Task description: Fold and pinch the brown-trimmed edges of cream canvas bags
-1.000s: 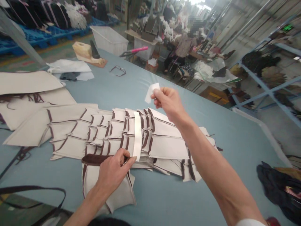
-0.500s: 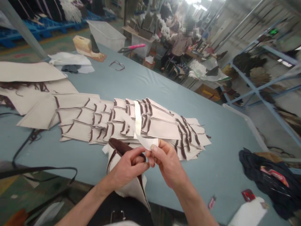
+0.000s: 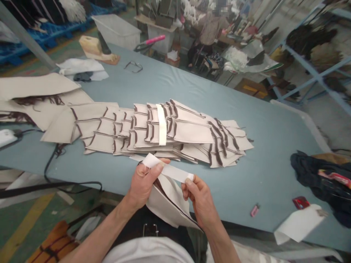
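Low in the middle of the frame we hold a white strip [image 3: 170, 171] taut between both hands. Our left hand [image 3: 144, 182] pinches its folded end together with a cream piece [image 3: 167, 204], and our right hand [image 3: 201, 199] pinches the other end. We judge the strip not yet stuck down. The fanned stack [image 3: 189, 133] above lies untouched. The table [image 3: 241, 190] edge runs under our wrists, with bare room to the right before a dark bundle [image 3: 315, 171].

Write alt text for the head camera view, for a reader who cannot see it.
A person's left hand and right hand hold a white strip between them, above a cream fabric piece edged in dark brown. Beyond, a fanned row of similar pieces lies on a blue-grey table.
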The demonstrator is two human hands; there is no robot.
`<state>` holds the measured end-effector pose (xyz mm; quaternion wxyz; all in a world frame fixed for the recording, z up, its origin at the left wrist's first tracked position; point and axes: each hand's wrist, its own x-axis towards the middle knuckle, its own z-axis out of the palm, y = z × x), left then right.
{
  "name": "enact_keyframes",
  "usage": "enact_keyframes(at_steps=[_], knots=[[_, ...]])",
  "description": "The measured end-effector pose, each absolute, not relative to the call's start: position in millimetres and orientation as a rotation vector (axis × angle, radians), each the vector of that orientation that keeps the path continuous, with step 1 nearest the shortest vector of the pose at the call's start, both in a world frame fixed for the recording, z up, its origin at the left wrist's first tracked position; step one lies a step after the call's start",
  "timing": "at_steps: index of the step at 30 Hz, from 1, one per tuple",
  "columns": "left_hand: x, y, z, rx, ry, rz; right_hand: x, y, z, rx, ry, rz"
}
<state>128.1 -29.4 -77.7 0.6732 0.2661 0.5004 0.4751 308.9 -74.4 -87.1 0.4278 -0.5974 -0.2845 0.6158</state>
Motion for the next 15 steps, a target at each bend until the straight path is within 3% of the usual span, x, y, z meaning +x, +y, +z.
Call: enact_keyframes(at_steps=[8, 12, 15], knots=[[112.2, -48.9, -64.5, 0.824, 1.274, 1.107, 326.6, -95.2, -107.9, -1.641, -0.905, 1.557], [110.2, -63.2, -53.2, 1.173, 1.3, 1.054, 334.5, -86.4, -85.9, -1.743, -1.198, 1.196], [112.2, -72.5, -47.0, 1.4, 1.249, 1.044, 324.7, -74.9, -56.7, -1.525, -1.427, 1.127]])
